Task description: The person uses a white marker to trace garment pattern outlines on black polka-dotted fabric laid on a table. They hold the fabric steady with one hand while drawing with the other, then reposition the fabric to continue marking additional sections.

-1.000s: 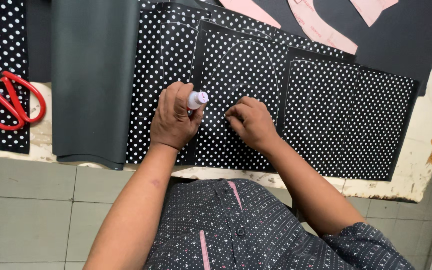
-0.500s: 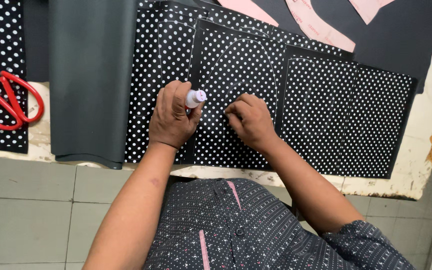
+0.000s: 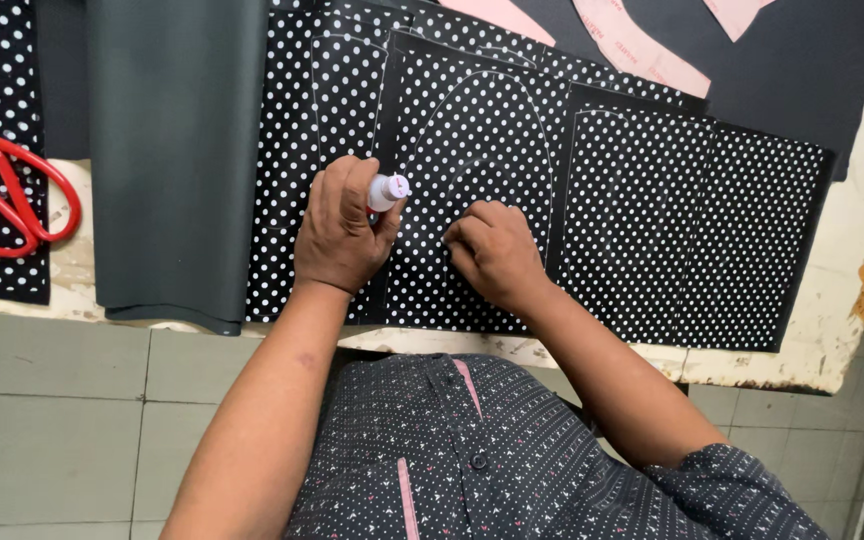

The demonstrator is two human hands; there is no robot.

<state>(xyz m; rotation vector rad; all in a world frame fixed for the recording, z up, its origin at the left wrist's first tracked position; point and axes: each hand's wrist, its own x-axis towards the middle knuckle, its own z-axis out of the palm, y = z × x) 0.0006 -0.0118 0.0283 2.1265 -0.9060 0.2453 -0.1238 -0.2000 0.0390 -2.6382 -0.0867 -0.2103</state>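
Fingers of the left hand (image 3: 340,240) are curled shut around a small white pen-like marker with a pink-printed cap end (image 3: 388,190), its top poking out beside the thumb; the tip is hidden, so I can only guess it meets the cloth. Just to the right, the right hand (image 3: 497,255) presses bent fingers flat onto the black white-dotted fabric panel (image 3: 472,130), holding nothing. A thin chalked arch outline runs on that panel above both hands. Further right lie more dotted panels (image 3: 692,230), overlapping. Left of the left hand sits a plain dark grey-green sheet (image 3: 172,150), and beyond it red-handled scissors (image 3: 12,200) on the worn pale bench (image 3: 857,250).
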